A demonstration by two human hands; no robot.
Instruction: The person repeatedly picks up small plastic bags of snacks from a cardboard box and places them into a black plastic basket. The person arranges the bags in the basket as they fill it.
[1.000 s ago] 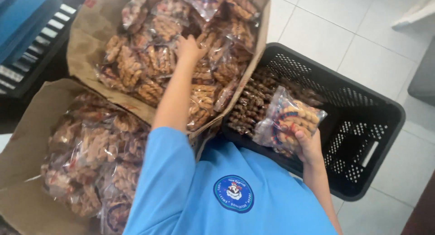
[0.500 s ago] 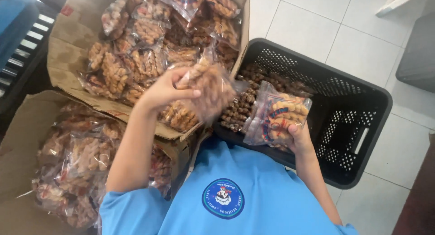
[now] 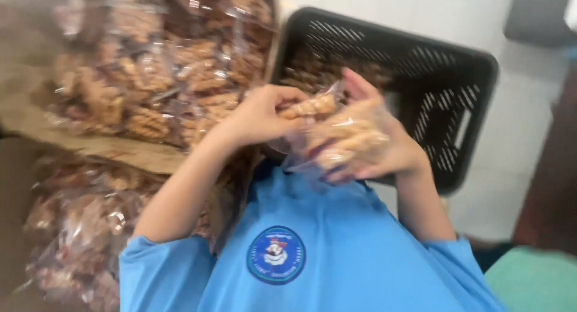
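- Left hand [image 3: 261, 113] closed round one end of a clear packet of twisted fried snacks [image 3: 308, 106], fingers curled over it, thumb side hidden.
- Right hand [image 3: 390, 152] cupped under a second clear snack packet [image 3: 345, 140], fingers spread up behind the plastic and clamped on it from below.
- Both packets pressed together, touching, held in the air just above the chest and over the near rim of the black plastic crate [image 3: 481, 71].
- Changed from a second ago: left hand then stretched far out into the upper cardboard box [image 3: 120, 146], fingertips on the heap; half a second ago lifted clear with a packet; now drawn right back to meet the right hand.
- Right hand in much the same place throughout, beside the crate's near edge, same packet in its grasp.
- Meaning for the work in hand: one packet out of the box, and two gathered as a pair rather than one in each separate hand.
- Heap of packets in the upper box [image 3: 156, 83] well apart from both hands now, no longer touched.
- More packets in the lower cardboard box [image 3: 78, 228], beside the left elbow, untouched.
- Brown snacks faintly visible inside the crate behind the hands; too blurred to tell whether bagged.
- Blue shirt [image 3: 360, 252] with a round badge [image 3: 276, 255] filling the lower part of the view.
- Whole frame smeared by head motion, so fine finger placement uncertain.
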